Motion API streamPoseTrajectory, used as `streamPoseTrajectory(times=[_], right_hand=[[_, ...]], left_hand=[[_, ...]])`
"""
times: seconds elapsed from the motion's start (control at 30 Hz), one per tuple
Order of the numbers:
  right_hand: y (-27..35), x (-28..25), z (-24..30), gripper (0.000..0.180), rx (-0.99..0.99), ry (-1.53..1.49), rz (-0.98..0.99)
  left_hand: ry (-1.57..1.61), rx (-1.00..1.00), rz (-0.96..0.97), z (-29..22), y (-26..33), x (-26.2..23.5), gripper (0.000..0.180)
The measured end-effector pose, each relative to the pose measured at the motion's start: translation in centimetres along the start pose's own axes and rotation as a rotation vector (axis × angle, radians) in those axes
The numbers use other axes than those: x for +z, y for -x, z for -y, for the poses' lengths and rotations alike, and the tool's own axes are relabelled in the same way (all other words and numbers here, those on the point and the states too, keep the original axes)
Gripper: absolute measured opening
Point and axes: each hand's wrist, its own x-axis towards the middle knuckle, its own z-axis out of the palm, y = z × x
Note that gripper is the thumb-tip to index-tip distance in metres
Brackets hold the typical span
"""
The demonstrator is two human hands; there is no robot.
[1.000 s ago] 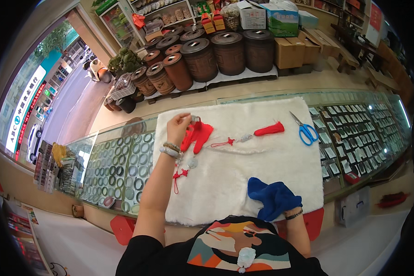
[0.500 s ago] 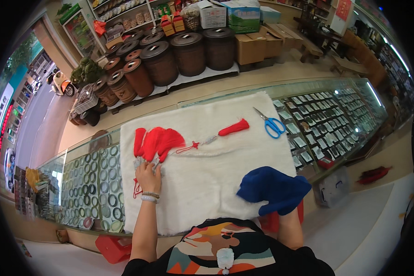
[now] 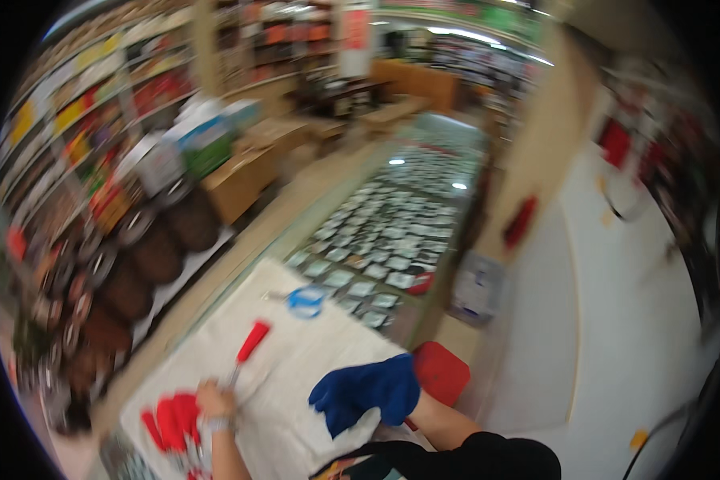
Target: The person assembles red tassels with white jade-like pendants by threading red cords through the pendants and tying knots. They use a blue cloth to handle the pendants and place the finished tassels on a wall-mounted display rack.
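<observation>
My left hand (image 3: 216, 402), with bracelets at the wrist, is at the cord end of a single red tassel (image 3: 254, 341) on the white fluffy cloth (image 3: 288, 400). Motion blur hides whether its fingers grip the cord. Beside that hand, towards the left edge of the cloth, lie several red tassels (image 3: 168, 420) bunched together. At the right, a dark blue cloth (image 3: 364, 394) covers my right hand, which holds it above the white cloth; the fingers are hidden. Blue-handled scissors (image 3: 304, 302) rest near the far corner of the white cloth.
A glass display counter (image 3: 384, 232) with rows of small pieces runs away beyond the cloth. Dark lidded jars (image 3: 140, 280) and cardboard boxes (image 3: 236, 188) stand left of it. A red stool (image 3: 442, 374) and a clear plastic bin (image 3: 478, 288) are at the right.
The view has swung to the right and blurred. My left hand has moved from the bunched tassels to the single tassel's cord. The blue cloth stays with my right hand.
</observation>
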Motion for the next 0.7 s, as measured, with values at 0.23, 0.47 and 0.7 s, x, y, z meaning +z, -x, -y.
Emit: streamPoseTrajectory(times=[0.23, 0.47, 0.7], right_hand=[[1.4, -0.1, -0.9, 0.074, -0.07, 0.194, -0.226], [1.2, 0.8, -1.0, 0.049, -0.079, 0.386, -0.368], [-0.4, -0.4, -0.8, 0.026, 0.081, 1.293, -0.335]], left_hand=[[0.129, -0.043, -0.002, 6.1, 1.4, 2.1, 0.024], [0.444, -0.114, 0.196, 4.7, -0.4, 1.0, 0.035], [1.438, -0.691, 0.453, -2.0, 6.6, -1.0, 0.021]])
